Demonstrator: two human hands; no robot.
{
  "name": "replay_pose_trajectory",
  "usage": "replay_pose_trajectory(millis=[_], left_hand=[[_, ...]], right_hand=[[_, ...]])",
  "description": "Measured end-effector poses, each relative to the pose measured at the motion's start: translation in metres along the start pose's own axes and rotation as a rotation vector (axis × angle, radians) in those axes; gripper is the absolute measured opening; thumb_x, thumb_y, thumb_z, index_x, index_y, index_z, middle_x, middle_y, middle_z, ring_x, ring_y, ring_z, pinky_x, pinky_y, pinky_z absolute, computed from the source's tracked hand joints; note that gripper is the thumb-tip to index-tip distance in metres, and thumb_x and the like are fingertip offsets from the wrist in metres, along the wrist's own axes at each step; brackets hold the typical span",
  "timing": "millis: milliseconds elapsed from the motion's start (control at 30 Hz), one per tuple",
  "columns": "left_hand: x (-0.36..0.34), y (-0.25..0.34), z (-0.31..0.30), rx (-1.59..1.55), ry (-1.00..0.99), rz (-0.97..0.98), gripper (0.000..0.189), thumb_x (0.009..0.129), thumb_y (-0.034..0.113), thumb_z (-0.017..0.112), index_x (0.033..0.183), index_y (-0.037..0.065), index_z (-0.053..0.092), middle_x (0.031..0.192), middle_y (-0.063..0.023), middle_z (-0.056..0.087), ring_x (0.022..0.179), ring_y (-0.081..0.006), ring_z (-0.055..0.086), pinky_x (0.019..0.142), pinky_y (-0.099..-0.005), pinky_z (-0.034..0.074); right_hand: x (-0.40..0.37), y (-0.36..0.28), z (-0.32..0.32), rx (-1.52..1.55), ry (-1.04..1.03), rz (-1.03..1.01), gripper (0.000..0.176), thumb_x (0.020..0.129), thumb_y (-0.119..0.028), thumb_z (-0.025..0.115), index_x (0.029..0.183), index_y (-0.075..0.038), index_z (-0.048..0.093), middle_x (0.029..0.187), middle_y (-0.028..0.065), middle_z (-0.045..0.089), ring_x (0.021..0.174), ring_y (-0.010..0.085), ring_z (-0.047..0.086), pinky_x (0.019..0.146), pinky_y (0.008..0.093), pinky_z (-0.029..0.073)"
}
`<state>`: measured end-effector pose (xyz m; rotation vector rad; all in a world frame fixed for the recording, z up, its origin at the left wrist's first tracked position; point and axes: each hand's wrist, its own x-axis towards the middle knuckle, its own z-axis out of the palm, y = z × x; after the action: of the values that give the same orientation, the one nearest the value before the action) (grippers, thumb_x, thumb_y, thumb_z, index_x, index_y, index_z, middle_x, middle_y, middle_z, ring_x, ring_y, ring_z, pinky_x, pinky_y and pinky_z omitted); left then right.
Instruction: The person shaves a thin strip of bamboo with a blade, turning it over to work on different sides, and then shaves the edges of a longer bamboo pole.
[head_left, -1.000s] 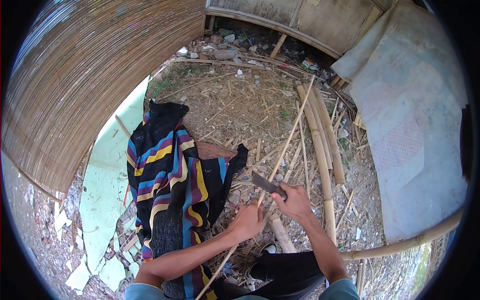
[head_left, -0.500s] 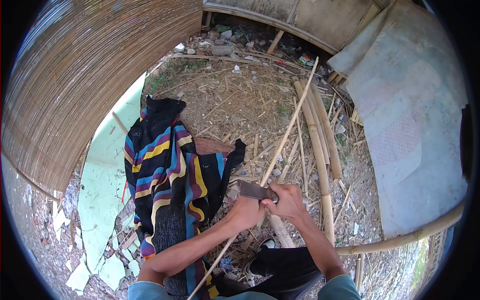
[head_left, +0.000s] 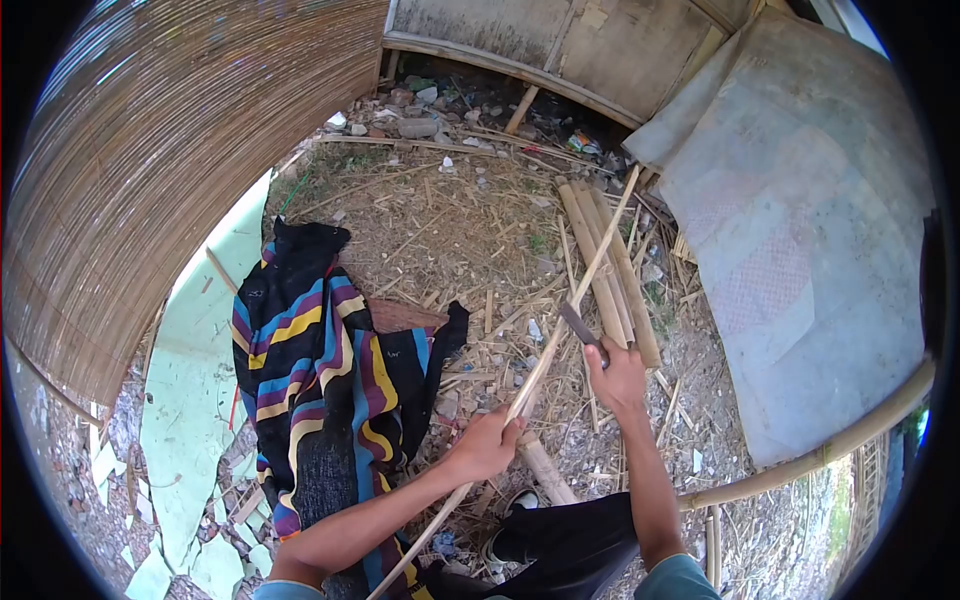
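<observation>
A long, pale bamboo strip (head_left: pixel 600 262) slants from the lower middle of the view up toward the right. My left hand (head_left: pixel 484 447) is closed around it near its lower half. My right hand (head_left: pixel 618 380) grips the dark handle of a knife with a broad blade (head_left: pixel 580 326). The blade lies against or just beside the strip, farther up than my left hand; actual contact is hard to tell. Beneath the strip, a thick bamboo piece (head_left: pixel 547 468) rests on the ground near my foot.
A striped cloth (head_left: pixel 300 340) is heaped at left, beside a pale green sheet (head_left: pixel 190 400). Several bamboo poles (head_left: pixel 634 300) lie at right. Woven slats (head_left: pixel 180 150) hang at upper left; a large grey sheet (head_left: pixel 790 220) leans at right. Bamboo scraps litter the ground.
My right hand and the knife have moved up and right along the strip, away from my left hand. My left hand has dropped slightly lower. The view has shifted a little.
</observation>
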<state>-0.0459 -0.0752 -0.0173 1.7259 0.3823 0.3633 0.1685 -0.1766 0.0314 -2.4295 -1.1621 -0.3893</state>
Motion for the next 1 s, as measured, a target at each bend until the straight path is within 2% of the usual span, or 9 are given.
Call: replay_pose_trajectory(millis=[33,200,367,467,567,600,767,900,1000], left_hand=[[0.002,0.002,-0.003,0.031,-0.017,-0.118,0.019,0.09,0.01,0.045,0.097,-0.003,0.057,0.056,-0.0076,0.052,0.05,-0.0176,0.051,0.052,-0.0333,0.042],[0.004,-0.008,0.001,0.086,0.149,0.144,0.021,0.092,0.011,0.043,0.094,-0.006,0.054,0.057,-0.0161,0.056,0.053,-0.0335,0.058,0.052,-0.0411,0.043],[0.001,0.019,-0.011,0.249,0.138,0.021,0.026,0.093,0.014,0.045,0.092,-0.011,0.047,0.063,-0.0306,0.055,0.065,-0.0469,0.059,0.058,-0.0497,0.045],[0.007,0.026,-0.02,0.145,0.159,-0.034,0.026,0.093,0.014,0.044,0.093,-0.012,0.046,0.063,-0.0311,0.055,0.064,-0.0469,0.059,0.059,-0.0513,0.045],[0.0,0.029,-0.013,0.216,0.118,-0.044,0.026,0.094,0.013,0.043,0.092,-0.012,0.046,0.059,-0.0293,0.054,0.062,-0.0458,0.059,0.057,-0.0504,0.045],[0.003,0.028,-0.015,0.221,0.177,0.108,0.025,0.094,0.014,0.042,0.091,-0.011,0.048,0.056,-0.0275,0.053,0.058,-0.0435,0.06,0.054,-0.048,0.045],[0.005,0.018,-0.017,0.088,0.164,0.066,0.023,0.093,0.013,0.045,0.091,-0.009,0.05,0.054,-0.0235,0.052,0.055,-0.04,0.058,0.053,-0.0455,0.044],[0.001,0.023,-0.018,0.097,0.192,0.118,0.023,0.093,0.013,0.044,0.089,-0.009,0.05,0.059,-0.025,0.055,0.059,-0.0411,0.059,0.055,-0.0459,0.044],[-0.012,0.029,-0.018,0.183,0.185,0.101,0.024,0.093,0.013,0.044,0.089,-0.01,0.049,0.059,-0.0261,0.055,0.059,-0.0418,0.059,0.057,-0.0477,0.044]], right_hand=[[-0.012,-0.01,-0.002,0.044,-0.036,-0.016,0.042,0.083,-0.047,0.057,0.083,-0.005,0.063,0.061,0.0155,0.06,0.063,0.0386,0.062,0.061,0.0465,0.049],[-0.04,-0.054,0.002,0.052,-0.281,-0.268,0.046,0.078,-0.052,0.061,0.084,-0.007,0.062,0.058,0.0142,0.059,0.057,0.0357,0.062,0.054,0.0427,0.049],[-0.013,-0.049,0.008,0.01,-0.184,-0.417,0.048,0.077,-0.055,0.062,0.08,-0.007,0.061,0.054,0.0137,0.058,0.052,0.0341,0.061,0.049,0.0417,0.048],[0.008,-0.053,0.014,-0.002,-0.107,-0.432,0.049,0.079,-0.056,0.058,0.077,-0.008,0.062,0.052,0.0139,0.057,0.052,0.0335,0.062,0.049,0.0422,0.048],[0.056,-0.047,0.007,-0.03,-0.037,-0.105,0.051,0.082,-0.057,0.054,0.079,-0.007,0.065,0.053,0.0146,0.058,0.054,0.0333,0.062,0.051,0.0426,0.049],[0.068,-0.049,0.001,-0.075,0.043,-0.134,0.052,0.082,-0.058,0.053,0.08,-0.007,0.066,0.053,0.0151,0.058,0.055,0.0337,0.063,0.052,0.0431,0.05],[0.075,-0.07,-0.023,-0.194,0.101,-0.133,0.056,0.083,-0.059,0.051,0.084,-0.006,0.067,0.053,0.0165,0.058,0.057,0.035,0.063,0.054,0.0445,0.05],[0.021,-0.095,-0.03,-0.135,-0.205,-0.362,0.052,0.082,-0.055,0.054,0.076,-0.004,0.062,0.053,0.017,0.055,0.053,0.0372,0.06,0.054,0.0453,0.048],[0.026,-0.074,-0.023,-0.161,-0.193,-0.474,0.061,0.083,-0.063,0.047,0.079,-0.005,0.064,0.054,0.0152,0.059,0.056,0.0341,0.063,0.052,0.0433,0.051]])
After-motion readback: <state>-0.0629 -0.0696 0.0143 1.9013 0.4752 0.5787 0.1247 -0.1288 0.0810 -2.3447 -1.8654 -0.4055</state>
